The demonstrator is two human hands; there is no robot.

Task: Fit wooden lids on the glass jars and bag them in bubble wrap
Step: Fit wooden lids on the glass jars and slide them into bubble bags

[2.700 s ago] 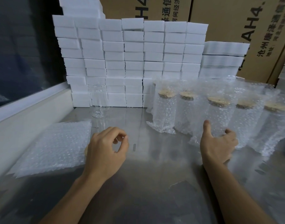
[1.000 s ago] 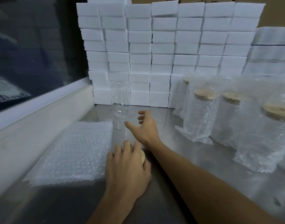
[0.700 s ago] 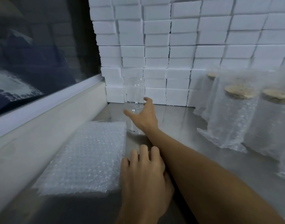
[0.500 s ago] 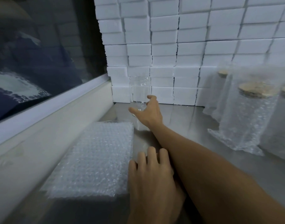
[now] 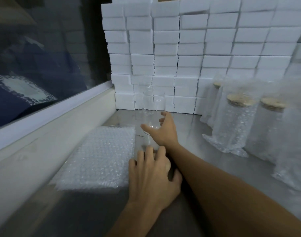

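Note:
A clear, lidless glass jar (image 5: pixel 153 106) stands on the steel table (image 5: pixel 194 130) in front of the white foam blocks. My right hand (image 5: pixel 163 130) reaches across to it, thumb on the left and fingers on the right of its lower part, and holds it. My left hand (image 5: pixel 151 175) lies nearer to me over a wooden lid (image 5: pixel 168 165); its fingers drape over the lid and the thumb curls at the lid's side, so only a pale sliver shows. A flat stack of bubble wrap bags (image 5: pixel 98 156) lies just left of my left hand.
Several lidded jars in bubble wrap bags (image 5: pixel 237 127) stand in a row at the right. A wall of white foam blocks (image 5: pixel 180 57) closes the back. A white ledge (image 5: pixel 43 134) under a dark window runs along the left.
My right hand has reached forward across my left arm and closed around the bare jar. My left hand has settled on the wooden lid. The view has shifted left.

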